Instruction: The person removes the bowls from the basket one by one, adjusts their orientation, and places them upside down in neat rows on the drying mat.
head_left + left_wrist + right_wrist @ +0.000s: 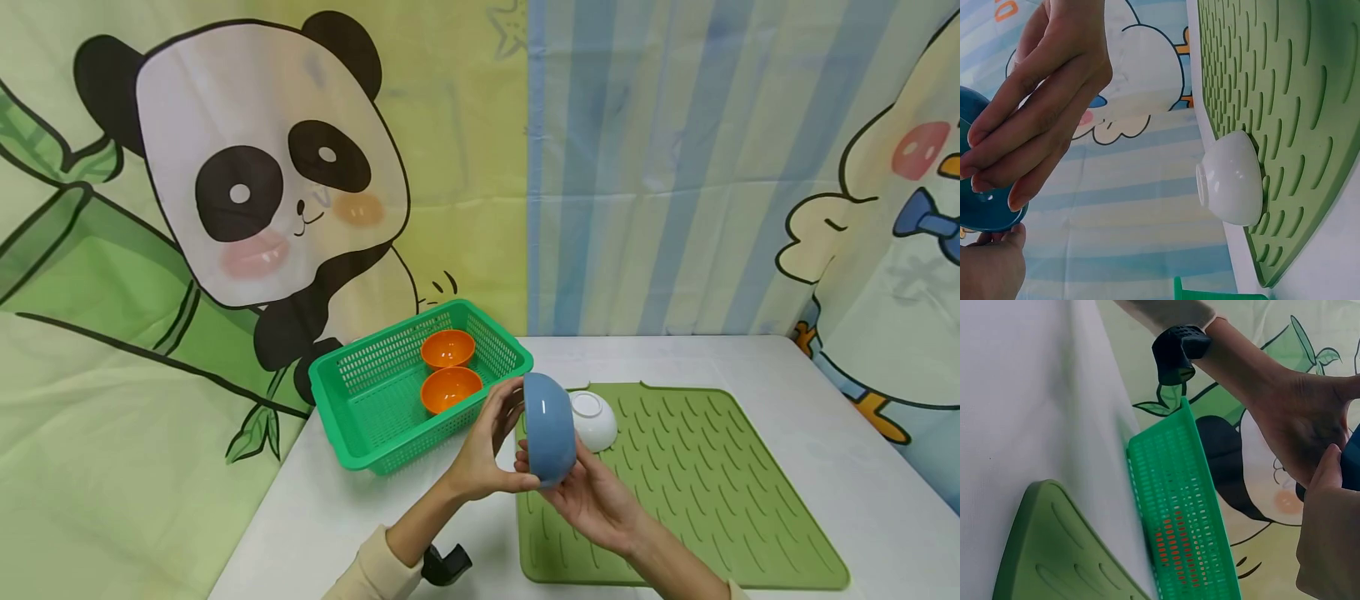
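A blue bowl (549,429) is held up on its side over the left part of a green draining mat (675,492), its opening facing left. My left hand (480,450) grips it across the rim, fingers at the top and thumb at the bottom. From below, my right hand (592,500) holds the lower side, with fingertips on the opening side. In the left wrist view, the right hand's fingers (1041,119) overlap the bowl's inside. Behind the blue bowl, a white bowl (1232,178) rests upside down on the mat.
Left of the mat stands a green perforated basket (337,417) holding two orange bowls, the back one (447,348) and the front one (450,389). A black wrist camera mount (1179,353) is on the left wrist. Printed curtains (637,167) hang behind the white table (750,358).
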The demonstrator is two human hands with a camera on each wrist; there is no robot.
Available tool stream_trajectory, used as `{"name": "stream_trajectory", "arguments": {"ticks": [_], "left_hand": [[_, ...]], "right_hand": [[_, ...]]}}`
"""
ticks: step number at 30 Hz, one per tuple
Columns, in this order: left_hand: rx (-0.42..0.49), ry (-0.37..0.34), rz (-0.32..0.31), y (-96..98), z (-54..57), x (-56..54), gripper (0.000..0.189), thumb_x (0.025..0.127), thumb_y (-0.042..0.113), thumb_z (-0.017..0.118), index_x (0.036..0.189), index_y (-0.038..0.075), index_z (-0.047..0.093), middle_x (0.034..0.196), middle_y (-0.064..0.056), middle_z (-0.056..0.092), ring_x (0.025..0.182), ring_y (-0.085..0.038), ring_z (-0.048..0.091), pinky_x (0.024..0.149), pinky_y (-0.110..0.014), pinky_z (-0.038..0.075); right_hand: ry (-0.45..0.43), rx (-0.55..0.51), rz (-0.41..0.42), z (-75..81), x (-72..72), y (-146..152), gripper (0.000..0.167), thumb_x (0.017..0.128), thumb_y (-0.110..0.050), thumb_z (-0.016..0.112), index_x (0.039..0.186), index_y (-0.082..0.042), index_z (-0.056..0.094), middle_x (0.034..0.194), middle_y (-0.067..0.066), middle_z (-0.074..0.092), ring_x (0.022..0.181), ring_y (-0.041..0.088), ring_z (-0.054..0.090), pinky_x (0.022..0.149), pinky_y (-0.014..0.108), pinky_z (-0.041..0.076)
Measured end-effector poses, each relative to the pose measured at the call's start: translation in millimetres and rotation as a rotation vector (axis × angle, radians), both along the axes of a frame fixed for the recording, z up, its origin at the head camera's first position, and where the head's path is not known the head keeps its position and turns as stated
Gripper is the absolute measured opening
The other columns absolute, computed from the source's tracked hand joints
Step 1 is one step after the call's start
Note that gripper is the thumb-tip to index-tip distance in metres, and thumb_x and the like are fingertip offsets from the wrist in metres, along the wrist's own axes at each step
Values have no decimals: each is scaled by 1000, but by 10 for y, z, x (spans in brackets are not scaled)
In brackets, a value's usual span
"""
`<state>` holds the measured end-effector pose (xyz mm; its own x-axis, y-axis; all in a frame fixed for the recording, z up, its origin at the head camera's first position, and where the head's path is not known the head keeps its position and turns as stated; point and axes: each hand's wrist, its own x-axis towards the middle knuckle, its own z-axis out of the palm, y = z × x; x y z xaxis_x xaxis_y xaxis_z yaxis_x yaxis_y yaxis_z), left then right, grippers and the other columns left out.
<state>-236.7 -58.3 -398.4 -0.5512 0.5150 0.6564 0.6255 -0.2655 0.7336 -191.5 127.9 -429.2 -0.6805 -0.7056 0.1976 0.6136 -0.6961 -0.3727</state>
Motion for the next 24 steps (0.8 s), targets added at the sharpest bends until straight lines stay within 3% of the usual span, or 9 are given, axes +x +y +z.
{"name": "stream_trajectory", "arguments": {"ticks": [4, 7, 12, 14, 18, 21, 24], "left_hand": [[-39, -5, 20, -11, 10, 4, 103, 70, 53, 73, 144, 5, 19, 142, -11, 25, 132, -30, 29, 107, -40, 22], [-70, -3, 36, -30, 20, 6, 105, 69, 57, 72, 145, 7, 19, 143, -10, 27, 132, -29, 30, 107, -41, 23], [-84, 17, 41, -70, 49, 0, 107, 68, 62, 69, 145, 5, 19, 143, -10, 29, 132, -29, 30, 108, -43, 22], [-83, 38, 49, -94, 63, -11, 108, 69, 62, 69, 144, 2, 19, 144, -11, 28, 132, -30, 29, 107, -44, 22], [-108, 74, 101, -172, 95, -40, 110, 68, 62, 69, 143, -1, 20, 146, -10, 26, 131, -33, 29, 106, -46, 23], [-179, 89, 155, -230, 115, -47, 110, 66, 64, 69, 144, 5, 22, 146, -7, 25, 130, -31, 30, 106, -44, 26], [-277, 91, 171, -262, 114, -29, 109, 63, 64, 71, 146, 12, 22, 147, -5, 23, 131, -27, 29, 106, -40, 28]], "right_hand": [[30, 41, -13, 25, -11, 38, 55, 101, -40, 17, 134, -4, 43, 137, 17, 42, 128, 25, 38, 108, 31, 17], [44, 123, -42, 75, -18, 93, 49, 102, -38, 19, 137, -8, 33, 133, 18, 44, 127, 27, 40, 107, 32, 21], [51, 391, -130, 212, -45, 226, 61, 101, -39, 28, 144, -7, -2, 125, 15, 48, 117, 26, 50, 101, 32, 35], [68, 520, -164, 275, -65, 293, 68, 100, -39, 32, 143, -4, -9, 122, 14, 47, 111, 24, 53, 97, 32, 40], [181, 749, -196, 373, -106, 445, 72, 100, -37, 35, 142, 6, -6, 119, 16, 49, 107, 23, 55, 92, 33, 44], [280, 894, -206, 421, -134, 550, 71, 100, -34, 38, 139, 15, 4, 117, 21, 54, 106, 28, 57, 90, 36, 46], [328, 991, -211, 449, -157, 622, 69, 98, -32, 42, 135, 20, 15, 114, 25, 57, 103, 32, 59, 87, 39, 47]]}}
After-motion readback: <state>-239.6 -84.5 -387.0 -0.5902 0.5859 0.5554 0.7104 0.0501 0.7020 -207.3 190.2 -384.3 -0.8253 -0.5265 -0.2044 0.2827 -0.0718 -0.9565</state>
